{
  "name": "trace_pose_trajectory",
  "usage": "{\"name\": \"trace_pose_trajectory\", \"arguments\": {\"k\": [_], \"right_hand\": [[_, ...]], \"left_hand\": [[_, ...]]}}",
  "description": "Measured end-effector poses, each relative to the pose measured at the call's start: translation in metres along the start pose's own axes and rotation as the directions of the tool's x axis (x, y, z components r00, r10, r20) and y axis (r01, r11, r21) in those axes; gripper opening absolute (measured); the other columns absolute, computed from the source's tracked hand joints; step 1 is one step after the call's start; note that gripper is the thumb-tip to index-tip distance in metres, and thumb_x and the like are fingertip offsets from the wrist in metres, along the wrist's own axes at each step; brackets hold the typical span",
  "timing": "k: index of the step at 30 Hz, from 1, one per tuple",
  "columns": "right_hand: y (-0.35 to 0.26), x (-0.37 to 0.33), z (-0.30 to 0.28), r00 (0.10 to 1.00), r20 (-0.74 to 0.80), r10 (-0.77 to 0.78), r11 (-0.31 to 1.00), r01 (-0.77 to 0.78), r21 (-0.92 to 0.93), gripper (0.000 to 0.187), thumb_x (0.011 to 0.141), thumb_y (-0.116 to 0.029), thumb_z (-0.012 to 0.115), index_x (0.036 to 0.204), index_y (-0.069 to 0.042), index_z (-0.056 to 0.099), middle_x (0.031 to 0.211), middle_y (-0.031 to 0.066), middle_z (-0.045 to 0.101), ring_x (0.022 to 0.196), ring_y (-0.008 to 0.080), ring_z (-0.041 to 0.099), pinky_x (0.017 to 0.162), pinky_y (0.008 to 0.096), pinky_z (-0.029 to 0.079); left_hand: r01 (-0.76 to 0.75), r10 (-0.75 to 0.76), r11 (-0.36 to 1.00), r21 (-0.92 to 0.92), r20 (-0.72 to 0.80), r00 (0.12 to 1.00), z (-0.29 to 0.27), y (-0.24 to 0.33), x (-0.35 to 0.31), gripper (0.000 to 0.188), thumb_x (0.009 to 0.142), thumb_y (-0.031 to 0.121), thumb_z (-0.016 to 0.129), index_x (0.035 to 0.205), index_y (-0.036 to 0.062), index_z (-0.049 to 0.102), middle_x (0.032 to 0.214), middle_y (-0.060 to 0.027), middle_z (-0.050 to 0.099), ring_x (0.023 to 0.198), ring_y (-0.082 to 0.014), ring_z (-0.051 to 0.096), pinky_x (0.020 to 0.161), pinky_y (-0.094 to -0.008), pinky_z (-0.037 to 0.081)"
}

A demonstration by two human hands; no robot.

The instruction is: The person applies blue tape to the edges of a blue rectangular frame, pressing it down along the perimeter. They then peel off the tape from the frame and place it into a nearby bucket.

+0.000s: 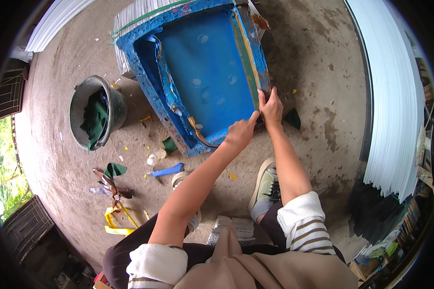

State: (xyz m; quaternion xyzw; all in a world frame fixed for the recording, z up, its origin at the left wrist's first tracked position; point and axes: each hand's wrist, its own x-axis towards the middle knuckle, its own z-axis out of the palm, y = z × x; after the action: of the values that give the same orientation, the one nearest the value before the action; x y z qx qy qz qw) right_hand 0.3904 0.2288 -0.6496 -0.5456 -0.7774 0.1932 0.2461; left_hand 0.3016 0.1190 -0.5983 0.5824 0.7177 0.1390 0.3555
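The right hand (271, 110) is clamped on the blue framed screen (207, 77) at its near right corner; the left hand (240, 132) meets that corner, fingers hidden, closure impossible to tell. The screen lies over 1 strapped paper stack (124, 60), right of 1 bucket (117, 107) holding green cloth (95, 118).

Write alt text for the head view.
A person's left hand and right hand are both at the near right corner of a paint-caked blue frame. To its left, on the floor, stands a grey bucket holding dark green scraps; a blue-handled tool lies nearer.
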Motion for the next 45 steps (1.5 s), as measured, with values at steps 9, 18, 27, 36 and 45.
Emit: {"name": "trace_pose_trajectory", "arguments": {"k": [9,18,27,36,45], "right_hand": [[0.001,0.001,0.004,1.000,-0.011,0.008,1.000,-0.008,-0.014,0.058,0.088,-0.046,0.057,0.111,0.007,0.051,0.091,0.0261,0.063,0.076,0.0425,0.064,0.064,0.0471,0.052],[0.002,-0.001,0.002,0.999,-0.024,-0.021,1.000,0.021,-0.007,0.053,0.088,-0.043,0.057,0.108,0.006,0.051,0.087,0.0263,0.063,0.076,0.0425,0.063,0.063,0.0473,0.052],[-0.007,-0.001,-0.023,0.957,0.275,0.089,0.988,-0.120,0.099,0.072,0.091,-0.047,0.050,0.127,0.013,0.038,0.109,0.0354,0.056,0.102,0.0441,0.057,0.084,0.0468,0.048],[-0.002,0.038,-0.089,0.852,0.499,0.158,0.986,-0.110,-0.125,0.043,0.092,-0.032,0.052,0.125,-0.005,0.051,0.133,0.0235,0.038,0.121,0.0413,0.042,0.103,0.0456,0.035],[-0.003,0.031,-0.097,0.841,0.515,0.165,0.986,-0.139,-0.089,0.064,0.085,-0.039,0.063,0.130,0.002,0.043,0.124,0.0239,0.051,0.116,0.0343,0.049,0.099,0.0402,0.039]], "left_hand": [[-0.053,0.055,0.989,0.138,-0.007,0.998,0.000,-0.001,-0.007,0.024,0.092,0.010,0.045,0.115,0.0108,0.038,0.066,-0.0177,0.060,0.064,-0.0404,0.063,0.050,-0.0488,0.051],[-0.064,0.072,0.984,0.168,-0.040,0.997,0.002,0.000,-0.012,0.026,0.091,0.008,0.047,0.115,0.0112,0.039,0.069,-0.0182,0.061,0.067,-0.0383,0.064,0.050,-0.0460,0.052],[0.064,-0.067,0.981,0.182,0.013,0.998,0.007,-0.006,0.001,0.028,0.092,0.022,0.054,0.107,0.0071,0.035,0.074,-0.0210,0.064,0.072,-0.0387,0.066,0.056,-0.0458,0.053],[0.082,-0.042,0.963,0.256,-0.158,0.987,0.019,-0.002,0.018,0.044,0.085,0.020,0.058,0.121,0.0048,0.039,0.097,-0.0214,0.060,0.090,-0.0374,0.064,0.072,-0.0440,0.053],[0.040,-0.056,0.978,0.204,0.072,0.996,0.008,-0.011,0.014,0.040,0.086,0.020,0.053,0.123,0.0086,0.042,0.108,-0.0186,0.058,0.103,-0.0334,0.061,0.083,-0.0507,0.048]]}}
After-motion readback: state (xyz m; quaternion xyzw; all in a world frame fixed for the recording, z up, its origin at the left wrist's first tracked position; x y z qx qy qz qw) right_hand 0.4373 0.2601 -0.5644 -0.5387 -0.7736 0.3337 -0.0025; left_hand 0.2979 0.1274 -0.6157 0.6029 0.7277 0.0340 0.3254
